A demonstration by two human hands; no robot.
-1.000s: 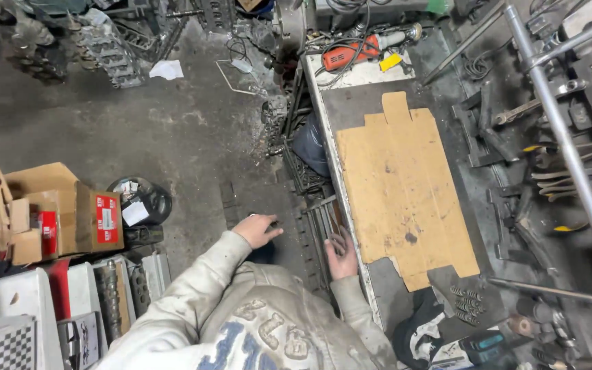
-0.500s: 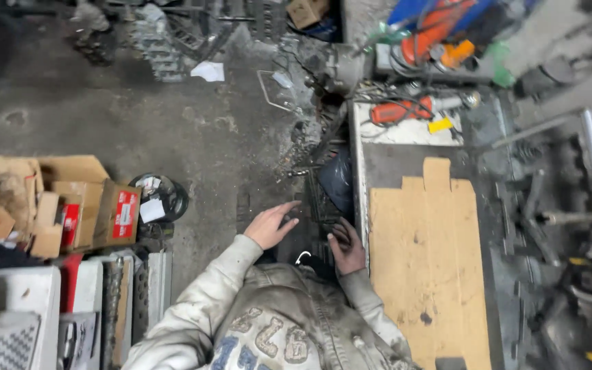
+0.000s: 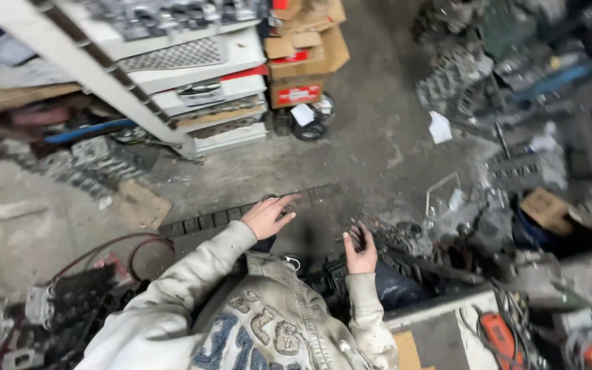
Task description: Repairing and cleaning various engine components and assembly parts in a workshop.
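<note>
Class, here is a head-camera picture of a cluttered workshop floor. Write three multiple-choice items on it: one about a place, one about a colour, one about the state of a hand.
1. Where does the red-and-white box sit?
A. Under the brown cardboard boxes, beside the white shelf unit
B. In the right hand
C. On the orange power tool

2. What colour is the power tool at the lower right?
A. Green
B. Orange
C. White

3. How is the left hand held?
A. Closed in a fist
B. Inside a box
C. Open, fingers spread over the dark metal strip

Answers: 1 A, it lies lowest in the stack by the shelves. 2 B, its body is orange. 3 C, the fingers are splayed; the right hand curls around a small dark part.
</note>
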